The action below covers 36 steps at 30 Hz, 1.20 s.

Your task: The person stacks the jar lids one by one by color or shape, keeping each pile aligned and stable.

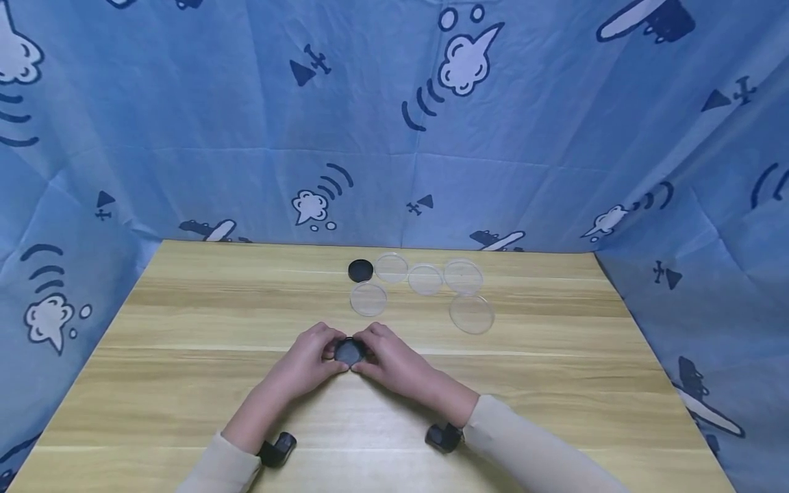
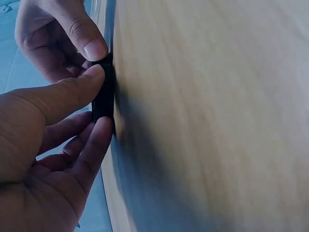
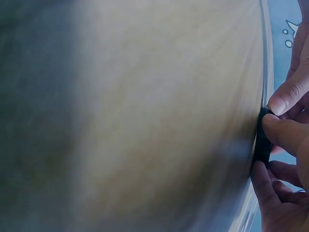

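A small black round lid or shallow dish (image 1: 349,352) with a greyish inner face lies at the middle of the wooden table, between both hands. My left hand (image 1: 306,363) grips its left side, thumb at the near edge and fingers at the far edge. On the opposite side my right hand (image 1: 394,361) holds it the same way. The two thumbs nearly meet at the near rim. In the left wrist view the black dish (image 2: 103,92) is seen edge-on, low against the tabletop, and the right wrist view shows the same dark edge (image 3: 263,137).
Behind the hands lies another black round piece (image 1: 360,270). Several clear round discs sit around it, among them one just in front of it (image 1: 368,299) and one farther right (image 1: 471,314). A blue patterned curtain (image 1: 370,123) encloses the table's (image 1: 203,308) back and sides.
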Each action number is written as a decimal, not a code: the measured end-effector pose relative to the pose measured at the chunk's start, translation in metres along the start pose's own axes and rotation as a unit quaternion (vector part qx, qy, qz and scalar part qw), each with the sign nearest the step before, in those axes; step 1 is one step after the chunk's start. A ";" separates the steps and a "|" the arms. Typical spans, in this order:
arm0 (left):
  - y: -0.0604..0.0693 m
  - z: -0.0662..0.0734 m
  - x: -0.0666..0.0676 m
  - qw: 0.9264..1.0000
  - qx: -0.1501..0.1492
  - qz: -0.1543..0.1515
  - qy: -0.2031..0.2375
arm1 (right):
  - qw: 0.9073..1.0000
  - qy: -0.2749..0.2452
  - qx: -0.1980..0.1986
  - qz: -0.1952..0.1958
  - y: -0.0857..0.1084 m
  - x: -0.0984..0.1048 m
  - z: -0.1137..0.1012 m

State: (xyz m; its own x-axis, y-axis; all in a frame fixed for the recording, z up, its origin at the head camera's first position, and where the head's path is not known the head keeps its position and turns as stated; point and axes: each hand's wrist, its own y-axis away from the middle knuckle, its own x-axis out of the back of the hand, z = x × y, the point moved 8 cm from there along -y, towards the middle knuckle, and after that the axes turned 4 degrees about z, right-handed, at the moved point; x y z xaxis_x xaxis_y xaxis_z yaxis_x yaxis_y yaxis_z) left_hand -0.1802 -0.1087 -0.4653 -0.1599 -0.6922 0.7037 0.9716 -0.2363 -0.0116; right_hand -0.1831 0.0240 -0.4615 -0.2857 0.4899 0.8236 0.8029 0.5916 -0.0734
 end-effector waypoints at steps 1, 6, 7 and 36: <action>0.000 0.000 0.000 1.000 0.000 0.000 0.001 | 1.000 0.000 0.000 0.000 0.000 0.000 0.000; -0.001 0.000 0.000 1.000 -0.005 -0.007 -0.002 | 1.000 0.000 -0.003 -0.006 -0.002 -0.001 0.001; -0.001 0.000 0.000 1.000 -0.006 -0.009 -0.003 | 1.000 0.000 -0.002 -0.007 -0.002 -0.001 0.000; -0.004 0.003 -0.004 0.999 -0.019 -0.005 -0.038 | 0.999 -0.049 0.000 -0.014 -0.010 0.007 0.006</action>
State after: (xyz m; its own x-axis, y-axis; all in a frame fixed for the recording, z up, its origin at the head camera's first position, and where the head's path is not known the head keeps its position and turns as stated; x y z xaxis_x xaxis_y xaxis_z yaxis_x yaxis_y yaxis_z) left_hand -0.1829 -0.1027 -0.4662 -0.1552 -0.6355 0.7564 0.9623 -0.2703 -0.0297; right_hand -0.1966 0.0255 -0.4585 -0.3570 0.5337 0.7666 0.7940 0.6057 -0.0519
